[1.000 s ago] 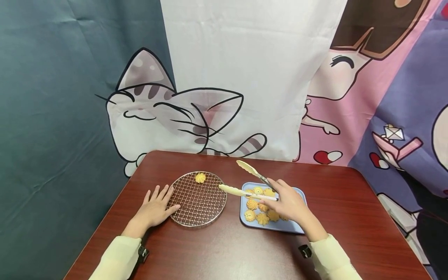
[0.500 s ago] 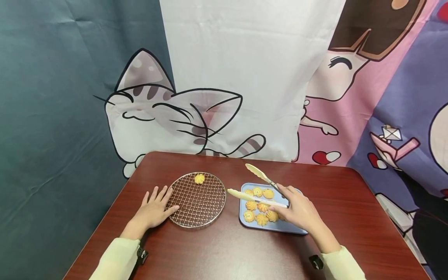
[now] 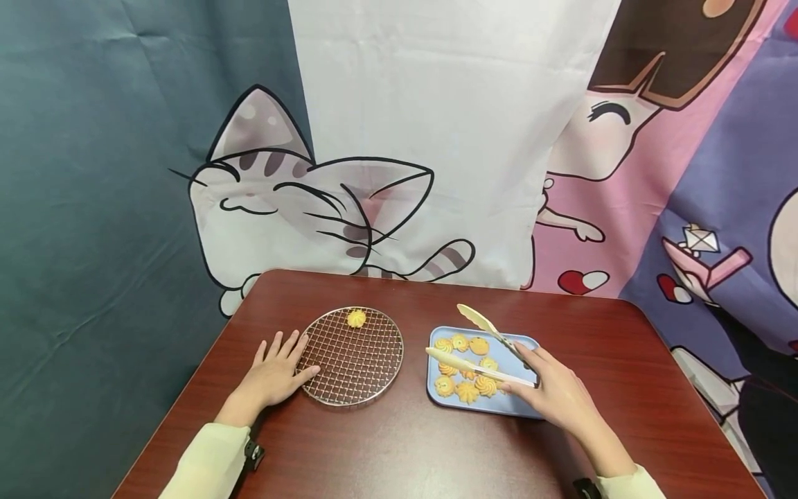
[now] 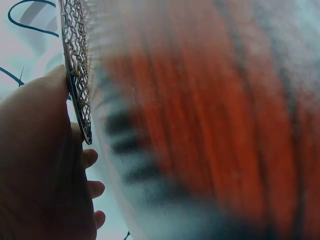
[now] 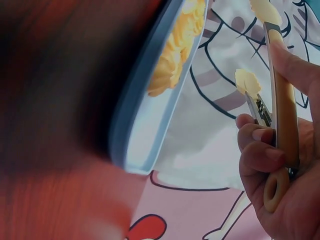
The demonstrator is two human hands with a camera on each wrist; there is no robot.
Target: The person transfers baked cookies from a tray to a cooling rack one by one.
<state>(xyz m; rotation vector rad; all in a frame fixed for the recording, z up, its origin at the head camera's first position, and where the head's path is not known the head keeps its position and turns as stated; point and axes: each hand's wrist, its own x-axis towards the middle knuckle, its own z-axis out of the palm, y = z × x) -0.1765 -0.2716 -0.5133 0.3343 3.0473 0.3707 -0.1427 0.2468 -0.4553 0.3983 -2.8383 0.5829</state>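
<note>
My right hand (image 3: 557, 391) grips a pair of tongs (image 5: 285, 115) with cream scalloped tips, held over the blue tray (image 3: 436, 400). The tong arms stand spread apart with nothing between them. Several piped butter cookies (image 3: 467, 391) lie in the tray, mostly toward its left side; the tongs and hand overlap some of them in the head view. My left hand (image 3: 270, 374) lies with straight, spread fingers at the left rim of the round wire rack (image 3: 352, 364). One yellow cookie (image 3: 356, 318) sits near the rack's far edge. In the left wrist view the thumb touches the rack's rim (image 4: 80, 107).
Rack and tray stand apart on a dark red wooden table (image 3: 399, 450), rack on the left, tray on the right. A printed cartoon curtain (image 3: 424, 104) hangs right behind the table's far edge.
My right hand has moved right and toward me with the tongs, so their tips went from beside the rack to over the tray. The left hand and rack have stayed put.
</note>
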